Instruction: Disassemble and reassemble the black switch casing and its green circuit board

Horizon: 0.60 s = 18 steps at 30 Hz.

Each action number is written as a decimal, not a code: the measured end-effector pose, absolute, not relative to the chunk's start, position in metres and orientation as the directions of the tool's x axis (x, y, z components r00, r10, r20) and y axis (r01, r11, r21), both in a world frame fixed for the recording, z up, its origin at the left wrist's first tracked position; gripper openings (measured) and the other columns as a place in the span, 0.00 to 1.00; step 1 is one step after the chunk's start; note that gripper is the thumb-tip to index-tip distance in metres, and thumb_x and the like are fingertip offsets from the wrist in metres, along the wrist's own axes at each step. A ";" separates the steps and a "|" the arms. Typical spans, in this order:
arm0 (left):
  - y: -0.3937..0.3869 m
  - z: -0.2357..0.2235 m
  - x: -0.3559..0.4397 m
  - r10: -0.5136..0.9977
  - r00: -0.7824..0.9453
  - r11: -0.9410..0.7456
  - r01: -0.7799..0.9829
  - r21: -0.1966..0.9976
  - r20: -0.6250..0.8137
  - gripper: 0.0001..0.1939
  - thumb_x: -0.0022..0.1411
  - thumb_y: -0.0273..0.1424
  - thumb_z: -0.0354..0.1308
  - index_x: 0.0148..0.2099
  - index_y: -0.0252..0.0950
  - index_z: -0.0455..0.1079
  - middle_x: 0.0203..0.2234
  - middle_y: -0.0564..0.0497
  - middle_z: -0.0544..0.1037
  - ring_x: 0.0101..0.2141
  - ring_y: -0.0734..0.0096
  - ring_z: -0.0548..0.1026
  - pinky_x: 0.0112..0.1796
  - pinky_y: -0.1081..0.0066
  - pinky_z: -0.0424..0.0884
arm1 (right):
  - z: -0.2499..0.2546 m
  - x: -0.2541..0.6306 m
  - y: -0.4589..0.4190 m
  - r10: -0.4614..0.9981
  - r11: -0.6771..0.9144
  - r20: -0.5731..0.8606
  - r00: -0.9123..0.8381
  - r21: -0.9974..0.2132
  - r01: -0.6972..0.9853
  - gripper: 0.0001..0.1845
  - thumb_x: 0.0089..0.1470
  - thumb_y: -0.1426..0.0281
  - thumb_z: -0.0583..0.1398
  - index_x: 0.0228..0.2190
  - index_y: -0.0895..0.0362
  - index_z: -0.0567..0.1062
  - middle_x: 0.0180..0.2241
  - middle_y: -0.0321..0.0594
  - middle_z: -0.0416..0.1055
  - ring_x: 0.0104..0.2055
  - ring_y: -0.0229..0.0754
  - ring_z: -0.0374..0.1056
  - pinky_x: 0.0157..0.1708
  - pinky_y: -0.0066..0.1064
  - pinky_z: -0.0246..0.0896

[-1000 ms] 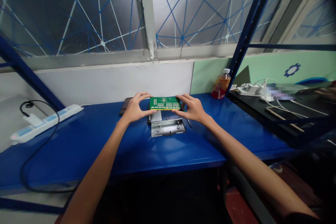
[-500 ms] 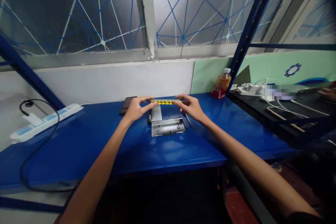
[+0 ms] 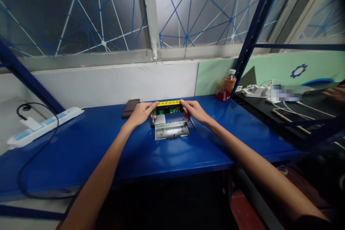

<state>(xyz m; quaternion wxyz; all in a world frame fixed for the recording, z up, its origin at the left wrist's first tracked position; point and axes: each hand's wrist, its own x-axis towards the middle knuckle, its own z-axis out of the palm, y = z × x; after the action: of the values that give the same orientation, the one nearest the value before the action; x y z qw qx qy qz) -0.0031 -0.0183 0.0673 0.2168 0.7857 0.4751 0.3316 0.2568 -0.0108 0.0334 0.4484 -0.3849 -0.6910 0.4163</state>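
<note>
Between my two hands is a green circuit board (image 3: 172, 110) with a yellow row of ports along its upper edge, tilted so its green face shows. My left hand (image 3: 142, 112) pinches its left end, thumb on top. The right end is in the closed fingers of my right hand (image 3: 194, 110). Just below the board, a bent silver metal cover (image 3: 172, 131) lies on the blue table (image 3: 172, 156). A flat pale piece (image 3: 159, 119) shows partly behind the cover. A thin dark rod (image 3: 192, 123) lies beside my right hand; its kind is unclear.
A dark phone (image 3: 131, 107) lies left of my left hand. A white power strip (image 3: 45, 126) with a black cable is at the left. A drink bottle (image 3: 226, 85) stands by the right rack post. Chargers and cables clutter a black surface, near another person's hand (image 3: 336, 92).
The circuit board has tilted in my hands: before, mainly the yellow port row showed edge-on, and now the green face shows below it. Both hands keep their hold.
</note>
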 end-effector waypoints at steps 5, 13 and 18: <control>-0.018 0.066 -0.003 0.899 0.332 -0.431 0.560 0.707 0.285 0.26 0.65 0.47 0.48 0.22 0.36 0.70 0.18 0.50 0.78 0.22 0.69 0.76 0.32 0.71 0.70 | 0.037 0.256 -0.012 0.914 0.288 0.265 -0.306 -0.957 0.029 0.29 0.53 0.45 0.56 0.18 0.55 0.60 0.13 0.32 0.63 0.13 0.35 0.63 0.13 0.26 0.57; -0.018 0.064 0.000 0.917 0.338 -0.374 0.545 0.751 0.212 0.29 0.64 0.51 0.48 0.19 0.37 0.68 0.14 0.50 0.75 0.17 0.71 0.73 0.27 0.72 0.69 | 0.039 0.258 -0.011 0.922 0.145 0.136 -0.364 -0.989 -0.002 0.28 0.52 0.47 0.59 0.16 0.55 0.62 0.11 0.32 0.62 0.13 0.36 0.62 0.14 0.27 0.57; -0.018 0.062 0.001 0.918 0.339 -0.372 0.562 0.738 0.205 0.31 0.64 0.50 0.47 0.17 0.37 0.68 0.13 0.51 0.75 0.16 0.71 0.73 0.28 0.72 0.69 | 0.041 0.261 -0.011 0.918 0.118 0.118 -0.379 -0.993 -0.022 0.28 0.51 0.48 0.60 0.15 0.56 0.63 0.10 0.33 0.62 0.12 0.36 0.62 0.15 0.27 0.57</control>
<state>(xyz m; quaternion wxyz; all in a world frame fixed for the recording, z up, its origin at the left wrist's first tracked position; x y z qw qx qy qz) 0.0014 -0.0182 0.0623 0.2847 0.7671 0.4825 0.3126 0.2605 -0.0110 0.0405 0.4227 -0.3633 -0.6168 0.5558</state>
